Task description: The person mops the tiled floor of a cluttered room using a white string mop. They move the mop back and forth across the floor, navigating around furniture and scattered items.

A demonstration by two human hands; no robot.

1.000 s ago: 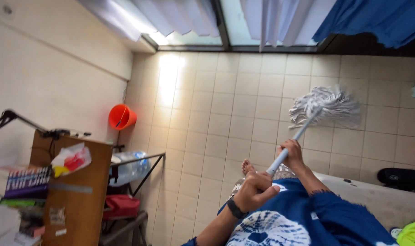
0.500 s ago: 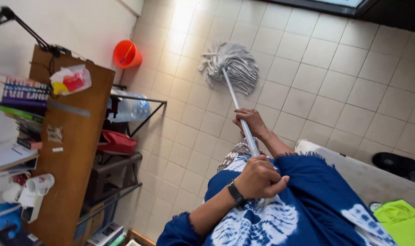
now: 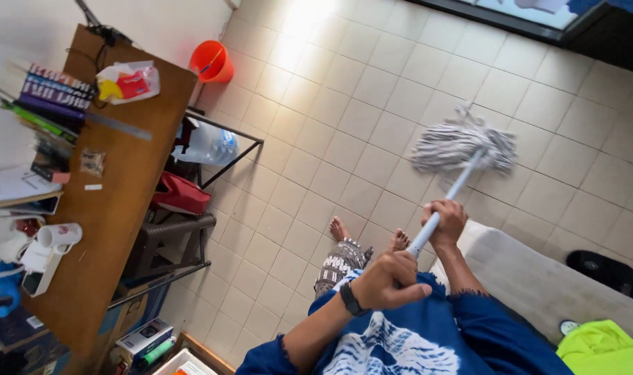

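My left hand point(image 3: 389, 280) wraps the near end of the white-handled string mop point(image 3: 447, 197); my right hand point(image 3: 447, 221) grips the shaft further along. Shaft end hidden inside left fist. Handle runs away from me, up-right; grey-white strands, motion-blurred, splay on the beige tiled floor point(image 3: 344, 104), well right of the orange bucket point(image 3: 212, 62).

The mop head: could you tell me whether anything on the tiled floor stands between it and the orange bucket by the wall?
Nothing visible does. The mop head rests on bare tiled floor, and the tiles across to the orange bucket show no objects. The water bottle and metal rack sit off to the side, by the desk.
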